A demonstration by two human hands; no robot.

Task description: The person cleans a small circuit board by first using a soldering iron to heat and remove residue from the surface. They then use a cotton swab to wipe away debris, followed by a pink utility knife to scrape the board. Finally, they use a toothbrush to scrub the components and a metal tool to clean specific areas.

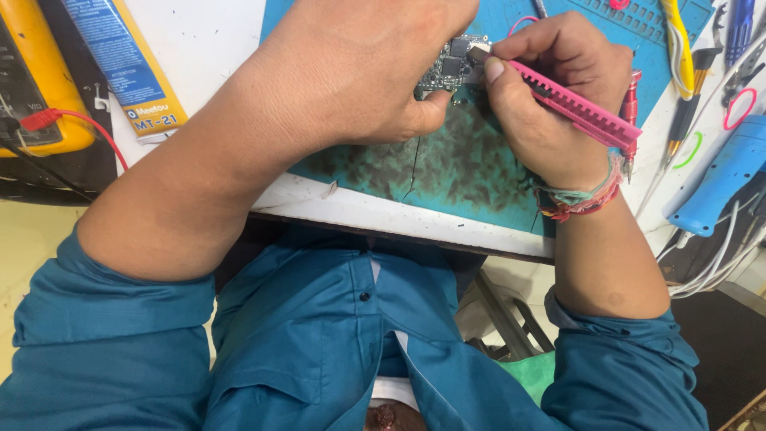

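The left hand (359, 72) is curled shut around a small circuit board (452, 64), thumb pressed under its lower edge, holding it just above the teal work mat (471, 172). The right hand (550, 96) is closed in a pen grip on a pink ribbed tool (574, 106), whose pale tip touches the board's right edge; a bundle of coloured threads (578, 195) circles that wrist. Both forearms come out of rolled teal sleeves (104, 335) at the near side.

The mat's near part is smudged dark and split by a crack; it lies on a white table (383, 211) whose front edge runs just beyond the person's chest, leaving a narrow bare strip between mat and edge.

To the far left a flat oblong package (128, 64), blue with an orange lower band, lies slanted on the white top, just beside a yellow meter (36, 72) with a red lead (76, 120). To the right, off the mat, lie a blue-handled tool (722, 179), white cables (714, 267), and a crowded row of hand tools (686, 72), leaving little free room there
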